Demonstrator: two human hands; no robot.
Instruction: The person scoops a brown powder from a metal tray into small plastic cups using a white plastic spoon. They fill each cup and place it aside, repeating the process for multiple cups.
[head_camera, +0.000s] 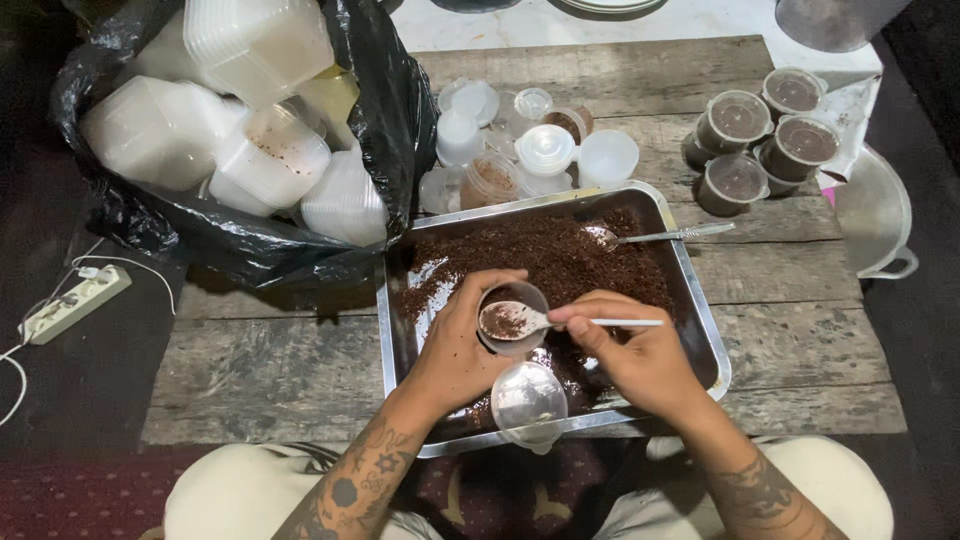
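From the head camera, the left hand is wrapped around a small clear cup, holding it just above the metal tray, probably so that spills drop back in. The right hand pinches the handle of a white spoon, its bowl resting over the cup's mouth with some reddish-brown crumbs on it. The cup looks partly filled with the same crumbs, which cover most of the tray. A clear lid hangs from the cup toward the near rim. A second spoon lies in the crumbs at the far right. Beyond the tray stand empty cups; far right, filled lidded cups. At the left, a black bag holds white containers.
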